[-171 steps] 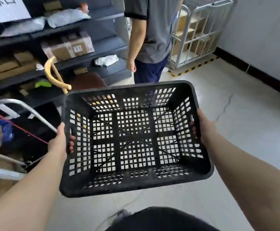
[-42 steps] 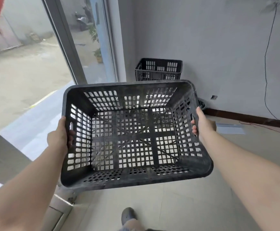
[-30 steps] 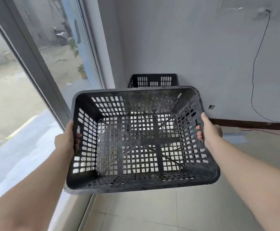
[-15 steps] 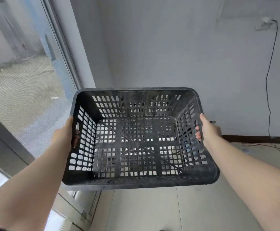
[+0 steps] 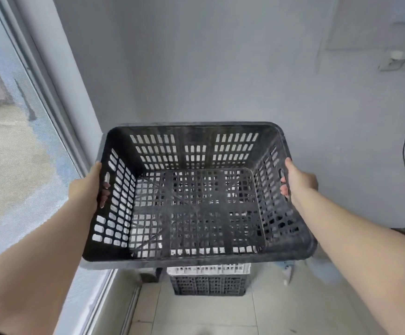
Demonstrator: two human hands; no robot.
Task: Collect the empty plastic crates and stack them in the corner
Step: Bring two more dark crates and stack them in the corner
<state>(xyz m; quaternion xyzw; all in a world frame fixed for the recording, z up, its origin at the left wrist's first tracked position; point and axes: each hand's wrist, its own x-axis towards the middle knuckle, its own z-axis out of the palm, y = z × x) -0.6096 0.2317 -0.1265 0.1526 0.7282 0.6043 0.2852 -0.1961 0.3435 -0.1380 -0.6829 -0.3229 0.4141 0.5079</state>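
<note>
While both hands' fingers grip its side handles, black crate [image 5: 196, 194] (no legible markings) hangs above stacked crates [image 5: 208, 281]

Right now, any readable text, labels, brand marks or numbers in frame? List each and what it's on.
None readable.
Held black crate: no label or moulded mark visible.
Crates on the floor below it: no text visible on the black or the white part.
Wall, wall socket and window frame: no signs or print.
</note>
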